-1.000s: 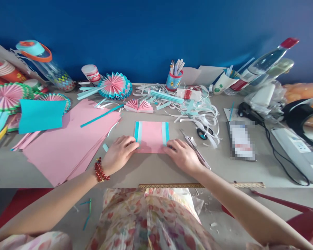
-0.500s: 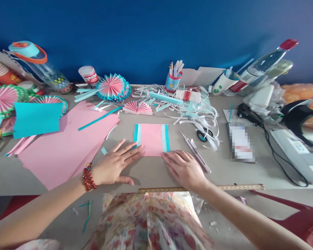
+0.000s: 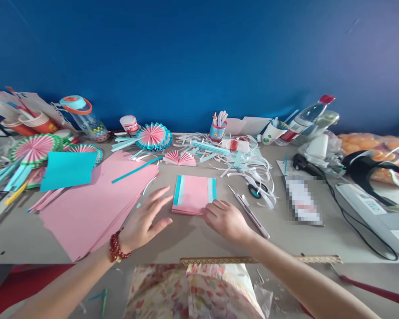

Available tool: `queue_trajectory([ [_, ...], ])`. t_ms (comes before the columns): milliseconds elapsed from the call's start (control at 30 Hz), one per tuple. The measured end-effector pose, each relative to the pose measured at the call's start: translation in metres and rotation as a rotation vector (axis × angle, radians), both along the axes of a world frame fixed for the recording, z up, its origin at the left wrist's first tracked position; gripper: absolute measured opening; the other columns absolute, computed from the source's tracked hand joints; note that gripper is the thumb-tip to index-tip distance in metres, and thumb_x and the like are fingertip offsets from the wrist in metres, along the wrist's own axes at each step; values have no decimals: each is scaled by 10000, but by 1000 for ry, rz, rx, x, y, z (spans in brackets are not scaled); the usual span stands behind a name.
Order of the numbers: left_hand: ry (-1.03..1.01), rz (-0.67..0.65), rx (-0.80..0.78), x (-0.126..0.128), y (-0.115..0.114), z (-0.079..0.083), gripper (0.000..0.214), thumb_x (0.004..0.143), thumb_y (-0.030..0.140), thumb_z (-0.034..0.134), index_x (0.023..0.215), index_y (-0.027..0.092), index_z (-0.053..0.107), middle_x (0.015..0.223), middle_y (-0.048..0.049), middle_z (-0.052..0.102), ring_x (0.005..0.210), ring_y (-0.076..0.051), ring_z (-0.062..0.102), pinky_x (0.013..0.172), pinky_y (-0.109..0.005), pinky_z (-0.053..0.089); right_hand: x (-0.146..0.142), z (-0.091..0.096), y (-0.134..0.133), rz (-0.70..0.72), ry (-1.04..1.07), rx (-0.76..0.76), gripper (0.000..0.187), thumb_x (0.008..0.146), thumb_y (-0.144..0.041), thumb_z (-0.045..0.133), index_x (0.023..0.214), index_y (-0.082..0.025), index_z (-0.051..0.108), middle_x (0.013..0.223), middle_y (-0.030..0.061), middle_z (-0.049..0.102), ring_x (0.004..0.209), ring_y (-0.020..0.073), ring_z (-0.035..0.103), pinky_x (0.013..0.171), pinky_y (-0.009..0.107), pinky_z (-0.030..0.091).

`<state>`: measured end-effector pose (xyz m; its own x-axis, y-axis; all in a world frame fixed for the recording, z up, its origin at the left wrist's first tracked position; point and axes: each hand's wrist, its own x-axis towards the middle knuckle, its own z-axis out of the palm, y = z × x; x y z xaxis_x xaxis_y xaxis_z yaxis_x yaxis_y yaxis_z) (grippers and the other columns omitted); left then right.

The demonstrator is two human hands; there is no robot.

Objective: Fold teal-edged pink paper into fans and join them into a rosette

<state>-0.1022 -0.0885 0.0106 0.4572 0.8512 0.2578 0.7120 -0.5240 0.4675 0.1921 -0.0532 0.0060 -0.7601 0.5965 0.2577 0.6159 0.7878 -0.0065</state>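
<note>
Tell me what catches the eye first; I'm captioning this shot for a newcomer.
At the centre, a small pink paper sheet with teal and white side stripes lies between the open left hand and the right hand, whose fingertips meet its near right corner. Left of it spreads a stack of pink paper sheets.

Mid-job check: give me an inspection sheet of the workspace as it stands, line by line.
Surface: grey table, largely covered in paper.
Job's things: pink paper with teal side strips, lying flat in front of the person.
Clutter: stack of pink sheets at left; paper fans; loose strips; scissors; craft knife right of the paper; ruler at the near edge.
Hands: left hand open beside the paper's left edge; right hand curled at its near right corner, grip unclear.
Cables: black cable loops beside a power strip.
Surroundings: blue wall behind.
</note>
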Motion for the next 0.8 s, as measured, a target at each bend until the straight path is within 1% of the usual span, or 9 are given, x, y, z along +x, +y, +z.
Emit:
queue_trajectory([
  [100, -247, 242, -56, 6, -12, 7, 235, 1009, 310, 404, 1151, 222, 569, 1257, -103, 627, 1173, -221, 599, 932, -347, 532, 2, 5, -7, -81, 286, -161, 191, 992, -230, 460, 956, -205, 646, 866, 59, 682, 813, 184, 622, 706, 292, 461],
  [200, -255, 144, -224, 24, -18, 13, 284, 997, 369, 436, 1238, 255, 535, 1194, -86, 672, 1002, -206, 676, 657, -250, 564, -8, 11, -20, -168, 596, -340, 170, 983, -250, 470, 905, -225, 619, 864, 52, 665, 760, 177, 632, 687, 289, 497],
  [233, -233, 89, -225, 32, -17, 15, 373, 982, 400, 466, 1329, 264, 477, 1251, -99, 651, 1004, -218, 681, 643, -256, 567, -14, 12, -24, -183, 670, -403, 159, 977, -255, 475, 892, -232, 607, 857, 47, 655, 711, 169, 623, 658, 286, 502],
  [333, -151, 3, -76, 53, -10, 19, 518, 955, 430, 515, 1427, 262, 384, 1338, -116, 599, 1147, -263, 626, 870, -356, 564, -30, 12, -35, -157, 774, -498, 77, 939, -256, 516, 969, -242, 585, 883, 53, 651, 688, 177, 615, 635, 290, 517],
  [400, -89, 2, 26, 61, -4, 22, 523, 949, 397, 535, 1429, 258, 379, 1307, -106, 615, 1169, -261, 607, 944, -383, 529, -36, 11, -37, -104, 753, -491, 105, 927, -212, 484, 958, -237, 581, 869, 56, 657, 746, 193, 627, 672, 297, 523],
  [567, 78, -54, 220, 60, 11, 26, 555, 954, 223, 465, 1481, 187, 294, 1240, -127, 641, 1111, -260, 612, 915, -401, 515, -32, 19, -31, -22, 668, -512, 173, 937, -176, 417, 927, -226, 582, 877, 56, 666, 825, 191, 641, 744, 300, 532],
  [667, 164, -68, 321, 56, 17, 26, 521, 947, 167, 430, 1459, 172, 336, 1230, -127, 649, 1090, -262, 617, 877, -408, 514, -21, 25, -29, -114, 656, -518, 104, 942, -245, 490, 965, -232, 591, 845, 39, 659, 726, 173, 633, 668, 281, 529],
  [733, 217, -49, 360, 55, 19, 26, 445, 950, 172, 430, 1395, 155, 418, 1195, -129, 664, 1059, -262, 625, 849, -407, 513, -13, 26, -30, -219, 671, -396, 65, 935, -268, 532, 951, -230, 582, 815, 35, 647, 664, 165, 608, 620, 283, 514],
  [800, 287, -59, 354, 56, 20, 28, 362, 948, 172, 433, 1304, 141, 494, 1164, -134, 671, 1041, -263, 626, 831, -404, 508, -5, 29, -32, -260, 679, -119, 85, 906, -259, 593, 985, -230, 578, 883, 65, 660, 766, 202, 630, 705, 338, 526],
])
